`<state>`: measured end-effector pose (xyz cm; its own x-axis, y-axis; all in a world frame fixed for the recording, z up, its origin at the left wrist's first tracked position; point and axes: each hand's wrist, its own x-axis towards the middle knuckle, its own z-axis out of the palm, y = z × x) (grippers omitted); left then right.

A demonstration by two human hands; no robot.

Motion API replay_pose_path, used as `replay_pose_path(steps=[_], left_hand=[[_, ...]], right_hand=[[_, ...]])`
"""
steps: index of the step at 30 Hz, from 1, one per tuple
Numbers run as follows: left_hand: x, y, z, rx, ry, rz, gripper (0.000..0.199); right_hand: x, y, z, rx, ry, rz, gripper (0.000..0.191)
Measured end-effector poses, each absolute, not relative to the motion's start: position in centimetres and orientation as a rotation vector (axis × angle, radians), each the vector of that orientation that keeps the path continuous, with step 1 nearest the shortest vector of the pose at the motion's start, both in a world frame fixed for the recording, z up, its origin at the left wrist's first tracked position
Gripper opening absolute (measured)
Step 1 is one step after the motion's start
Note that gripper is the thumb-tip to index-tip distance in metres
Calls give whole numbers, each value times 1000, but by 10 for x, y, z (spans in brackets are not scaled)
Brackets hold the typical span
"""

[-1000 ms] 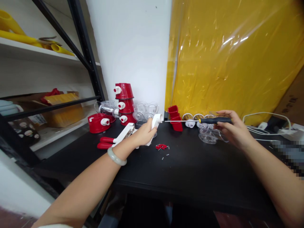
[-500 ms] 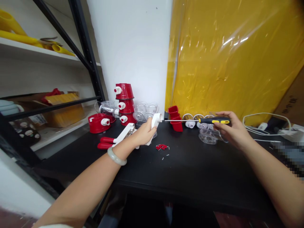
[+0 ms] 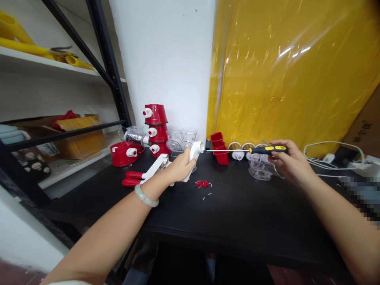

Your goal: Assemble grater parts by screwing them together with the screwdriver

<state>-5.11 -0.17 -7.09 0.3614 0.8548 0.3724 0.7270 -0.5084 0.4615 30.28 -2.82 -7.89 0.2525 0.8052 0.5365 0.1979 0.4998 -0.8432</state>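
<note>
L hand [image 3: 181, 165] closed round white part [image 3: 195, 151], held above tabletop [image 3: 231, 213]. R hand [image 3: 292, 160], fingers curled on screwdriver [image 3: 268, 150] handle; shaft approx. level, tip at white part's open end. Red bits [image 3: 202, 183] + screws [image 3: 209, 194] on tabletop, nr. L hand. Red cups [image 3: 219, 148] behind shaft.

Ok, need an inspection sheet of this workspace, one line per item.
Surface: black tabletop, dark and flat.
Items in hand: white plastic piece; screwdriver, its tip at the piece's open end.
Clutter: small red parts and loose screw-like bits in front; stacked red housings and clear plastic parts behind.
Left hand: grips the white plastic piece.
Right hand: fingers on the screwdriver handle.
Cables: white cable, loosely coiled at far right.
Surroundings: shelf rack left, yellow-wrapped panel behind.
</note>
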Motion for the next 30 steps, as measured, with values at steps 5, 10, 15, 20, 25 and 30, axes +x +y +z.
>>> replay_pose_path(steps=[5, 10, 15, 20, 25, 30], left_hand=[[-51, -2, -70, 2413, 1436, 860, 24], [-50, -4, -68, 2400, 1474, 843, 24], [-49, -5, -67, 2397, 1434, 875, 22], [-51, -5, -67, 2366, 1419, 895, 21], [-53, -3, -68, 2386, 1431, 900, 21], [-51, -3, -68, 2370, 1421, 934, 24]], right_hand=[[306, -28, -79, -1090, -1323, 511, 37], [304, -32, -77, -1115, -1315, 455, 32], [298, -38, -73, -797, -1194, 709, 45], [298, -38, -74, -877, -1261, 598, 27], [302, -37, -76, -1215, -1369, 341, 37], [307, -32, -78, -1130, -1377, 341, 30]])
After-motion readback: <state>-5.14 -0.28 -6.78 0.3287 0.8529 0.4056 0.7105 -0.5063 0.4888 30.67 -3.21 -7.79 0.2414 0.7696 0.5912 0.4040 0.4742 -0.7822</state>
